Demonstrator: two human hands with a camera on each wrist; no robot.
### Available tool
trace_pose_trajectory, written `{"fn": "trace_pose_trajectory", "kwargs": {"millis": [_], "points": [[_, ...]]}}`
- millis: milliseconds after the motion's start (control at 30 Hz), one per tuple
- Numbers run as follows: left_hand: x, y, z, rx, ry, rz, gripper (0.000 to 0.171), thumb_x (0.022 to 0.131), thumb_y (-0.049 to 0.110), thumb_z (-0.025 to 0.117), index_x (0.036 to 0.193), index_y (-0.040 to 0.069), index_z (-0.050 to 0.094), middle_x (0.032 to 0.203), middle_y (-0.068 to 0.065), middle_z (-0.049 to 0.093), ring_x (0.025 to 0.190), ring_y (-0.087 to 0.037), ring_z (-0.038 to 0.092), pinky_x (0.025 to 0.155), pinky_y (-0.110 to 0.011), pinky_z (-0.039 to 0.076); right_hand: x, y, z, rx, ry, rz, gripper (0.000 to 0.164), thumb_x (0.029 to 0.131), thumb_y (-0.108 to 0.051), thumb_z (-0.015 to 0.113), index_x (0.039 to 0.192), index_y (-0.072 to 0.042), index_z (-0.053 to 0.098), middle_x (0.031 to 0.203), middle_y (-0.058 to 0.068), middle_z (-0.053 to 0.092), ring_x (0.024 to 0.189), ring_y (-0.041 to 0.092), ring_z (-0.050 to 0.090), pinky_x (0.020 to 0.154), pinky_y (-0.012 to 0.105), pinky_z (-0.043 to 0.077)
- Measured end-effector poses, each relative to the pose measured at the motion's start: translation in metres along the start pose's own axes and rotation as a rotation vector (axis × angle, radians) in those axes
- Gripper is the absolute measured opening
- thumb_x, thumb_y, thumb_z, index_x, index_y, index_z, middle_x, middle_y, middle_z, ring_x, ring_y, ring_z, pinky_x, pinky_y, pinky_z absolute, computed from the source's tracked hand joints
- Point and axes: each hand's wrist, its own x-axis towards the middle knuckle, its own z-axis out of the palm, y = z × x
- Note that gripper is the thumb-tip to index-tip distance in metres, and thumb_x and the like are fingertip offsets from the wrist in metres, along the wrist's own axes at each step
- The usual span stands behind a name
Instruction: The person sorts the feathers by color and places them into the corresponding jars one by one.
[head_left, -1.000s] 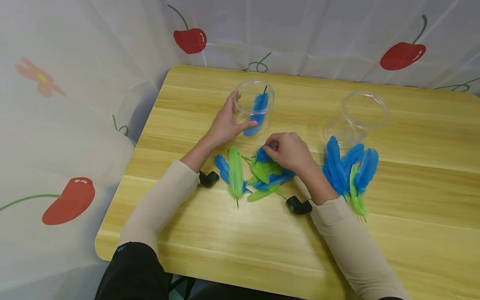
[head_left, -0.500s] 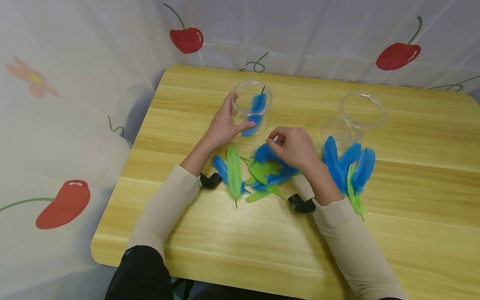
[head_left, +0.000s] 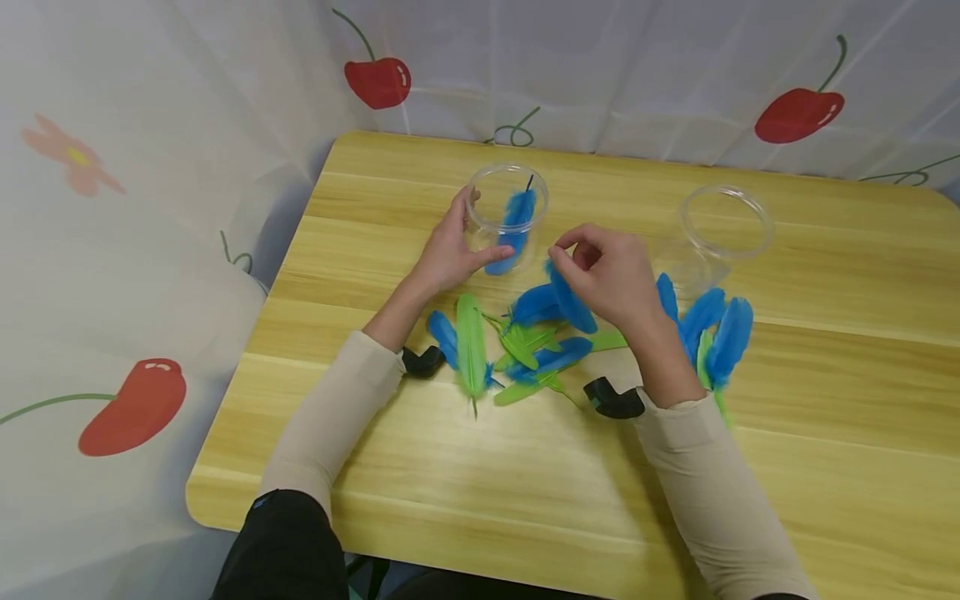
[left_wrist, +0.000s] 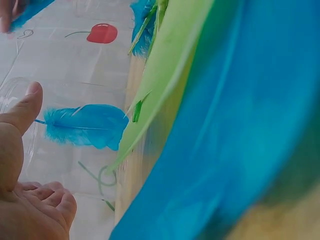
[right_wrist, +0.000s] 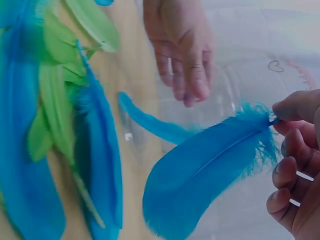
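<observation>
In the head view my left hand (head_left: 448, 252) holds a clear plastic cup (head_left: 489, 224) from its left side, thumb across the front and fingers behind. A blue feather (head_left: 519, 208) stands inside the cup, quill up. My right hand (head_left: 617, 277) pinches another blue feather (head_left: 573, 302) by its quill, vane hanging down, just right of the cup. The right wrist view shows that held feather (right_wrist: 205, 170) between thumb and forefinger. Below both hands lies a loose pile of blue and green feathers, including a long green feather (head_left: 471, 346) at its left.
A second clear cup (head_left: 731, 254) stands to the right. In front of it is a bunch of blue feathers (head_left: 729, 342) with some green, partly behind my right forearm. The wooden table (head_left: 465, 492) meets a cherry-printed curtain (head_left: 637, 75) at the back.
My right hand has risen from the pile and moved slightly right and away from me, drawing a blue feather out. My left hand keeps its hold on the cup.
</observation>
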Motion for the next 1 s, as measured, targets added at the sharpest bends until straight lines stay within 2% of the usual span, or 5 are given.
{"fn": "trace_pose_trajectory", "kwargs": {"millis": [200, 333, 600, 800, 1000], "points": [[-0.001, 0.0, 0.0, 0.002, 0.0, 0.003, 0.106, 0.082, 0.037, 0.082, 0.158, 0.009, 0.013, 0.16, -0.011, 0.028, 0.142, -0.032, 0.034, 0.112, -0.041, 0.034, 0.008, -0.002, -0.005, 0.066, 0.153, -0.11, 0.012, 0.09, -0.009, 0.073, 0.093, 0.003, 0.073, 0.06, 0.011, 0.056, 0.054, 0.014, 0.045, 0.052, 0.02, 0.035], [0.0, -0.001, -0.001, 0.008, -0.004, 0.01, 0.106, 0.082, 0.036, 0.082, 0.157, 0.008, 0.013, 0.16, -0.011, 0.027, 0.142, -0.032, 0.033, 0.113, -0.04, 0.033, 0.015, -0.006, -0.009, 0.093, 0.232, -0.181, 0.012, 0.088, -0.007, 0.074, 0.091, 0.005, 0.073, 0.061, 0.013, 0.058, 0.054, 0.013, 0.044, 0.054, 0.017, 0.036], [0.0, -0.003, 0.0, 0.012, -0.003, 0.013, 0.105, 0.082, 0.037, 0.082, 0.157, 0.009, 0.013, 0.16, -0.011, 0.027, 0.142, -0.031, 0.034, 0.113, -0.039, 0.033, 0.029, -0.01, -0.012, 0.104, 0.32, -0.278, 0.015, 0.091, -0.009, 0.071, 0.092, 0.007, 0.072, 0.065, 0.017, 0.058, 0.057, 0.015, 0.045, 0.056, 0.018, 0.036], [0.0, -0.003, 0.0, 0.005, -0.002, 0.005, 0.106, 0.082, 0.038, 0.082, 0.157, 0.009, 0.014, 0.159, -0.01, 0.028, 0.141, -0.031, 0.035, 0.112, -0.039, 0.034, 0.04, -0.012, -0.007, 0.131, 0.376, -0.277, 0.017, 0.09, -0.011, 0.072, 0.09, 0.005, 0.074, 0.067, 0.016, 0.059, 0.06, 0.017, 0.048, 0.058, 0.019, 0.038], [0.0, -0.002, 0.0, -0.006, -0.005, -0.002, 0.107, 0.081, 0.038, 0.082, 0.158, 0.01, 0.013, 0.159, -0.008, 0.029, 0.141, -0.03, 0.035, 0.112, -0.038, 0.034, 0.048, -0.015, -0.002, 0.115, 0.406, -0.237, 0.021, 0.092, -0.016, 0.07, 0.091, 0.004, 0.075, 0.08, 0.02, 0.063, 0.077, 0.03, 0.056, 0.064, 0.029, 0.042]]}}
